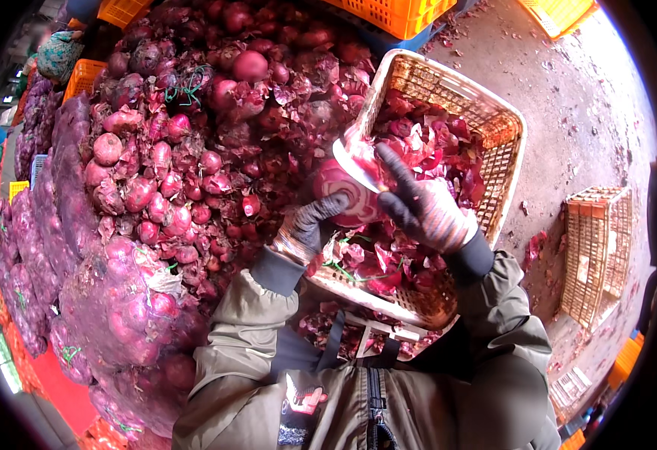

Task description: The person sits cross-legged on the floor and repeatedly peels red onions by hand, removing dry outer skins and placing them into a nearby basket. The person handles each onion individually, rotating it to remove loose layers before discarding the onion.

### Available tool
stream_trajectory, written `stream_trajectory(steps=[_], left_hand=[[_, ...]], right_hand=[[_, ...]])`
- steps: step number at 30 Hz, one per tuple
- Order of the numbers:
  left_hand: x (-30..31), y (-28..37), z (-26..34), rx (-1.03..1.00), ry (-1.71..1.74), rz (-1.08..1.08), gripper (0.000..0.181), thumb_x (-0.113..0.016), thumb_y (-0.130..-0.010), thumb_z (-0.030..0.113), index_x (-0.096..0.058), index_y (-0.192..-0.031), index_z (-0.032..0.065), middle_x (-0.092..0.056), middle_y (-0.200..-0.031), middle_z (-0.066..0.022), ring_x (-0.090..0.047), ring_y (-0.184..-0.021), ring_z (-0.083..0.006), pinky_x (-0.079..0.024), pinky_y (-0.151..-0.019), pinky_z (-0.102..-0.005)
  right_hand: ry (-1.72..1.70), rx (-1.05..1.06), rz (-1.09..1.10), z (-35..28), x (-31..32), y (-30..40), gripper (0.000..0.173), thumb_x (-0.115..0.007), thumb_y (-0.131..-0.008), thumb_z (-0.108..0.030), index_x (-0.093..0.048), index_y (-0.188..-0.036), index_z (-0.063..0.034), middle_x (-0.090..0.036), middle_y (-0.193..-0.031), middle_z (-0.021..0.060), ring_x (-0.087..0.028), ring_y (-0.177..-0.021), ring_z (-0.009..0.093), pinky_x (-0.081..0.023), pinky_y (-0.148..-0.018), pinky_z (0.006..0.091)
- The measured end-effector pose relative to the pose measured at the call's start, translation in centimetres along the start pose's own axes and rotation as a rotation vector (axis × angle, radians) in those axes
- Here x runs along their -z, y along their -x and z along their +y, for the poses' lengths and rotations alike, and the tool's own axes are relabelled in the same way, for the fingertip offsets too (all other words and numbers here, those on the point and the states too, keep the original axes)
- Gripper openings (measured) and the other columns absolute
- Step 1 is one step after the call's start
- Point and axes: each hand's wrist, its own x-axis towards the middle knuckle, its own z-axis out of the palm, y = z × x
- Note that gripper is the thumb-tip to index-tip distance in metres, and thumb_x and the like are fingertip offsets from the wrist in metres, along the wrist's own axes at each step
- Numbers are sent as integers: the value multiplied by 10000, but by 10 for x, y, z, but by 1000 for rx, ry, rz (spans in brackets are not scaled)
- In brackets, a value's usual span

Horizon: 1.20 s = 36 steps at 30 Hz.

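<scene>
My gloved left hand [311,222] grips a large red onion [328,183], its cut face with pale rings turned up. In my gloved right hand [426,205] is a knife [353,166], its pale curved blade lying over the onion's upper edge; the handle is mostly hidden by the fingers. Both hands are above the near left side of a white plastic crate [511,121], stained brown, which holds loose red onion skins [435,140]. A large heap of red onions [176,185] lies to the left of the crate.
Full purple mesh sacks [67,185] line the left side. Orange crates [396,17] stand at the top. Another pale crate [595,253] rests on the floor at right, where scraps of skin are scattered. A person [58,56] is at the upper left.
</scene>
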Motion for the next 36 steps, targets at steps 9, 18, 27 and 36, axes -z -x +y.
stream_trajectory(steps=[9,18,27,36], left_hand=[[12,-2,2,-37,-252,-116,613,-734,-726,84,-470,-1279,55,-570,-1176,-107,-556,-1099,-257,-458,-967,-405],[1,5,-3,15,-186,-97,601,-727,-727,95,-477,-1272,48,-580,-1145,-88,-563,-1084,-232,-464,-957,-388],[8,-5,0,-11,-82,38,535,-743,-692,57,-545,-1188,48,-603,-1102,-92,-581,-1036,-225,-469,-953,-376],[-90,-87,101,-328,-120,-158,425,-448,-952,342,-530,-1205,12,-642,-1069,-128,-644,-883,-221,-546,-728,-310]], right_hand=[[-763,-172,177,38,-10,-13,377,-498,-970,-238,-481,-1270,-10,-523,-893,-68,-432,-715,23,-376,-603,176],[-682,-127,186,35,-25,-23,279,-494,-971,-243,-547,-1103,-3,-464,-732,-66,-386,-629,40,-365,-535,223],[-372,-180,131,38,-13,-16,317,-498,-958,-284,-553,-1140,-29,-592,-750,46,-563,-666,129,-456,-610,286],[508,-235,198,69,-8,-17,616,-544,-871,-332,-295,-1397,-133,-630,-681,172,-619,-612,373,-480,-557,461]])
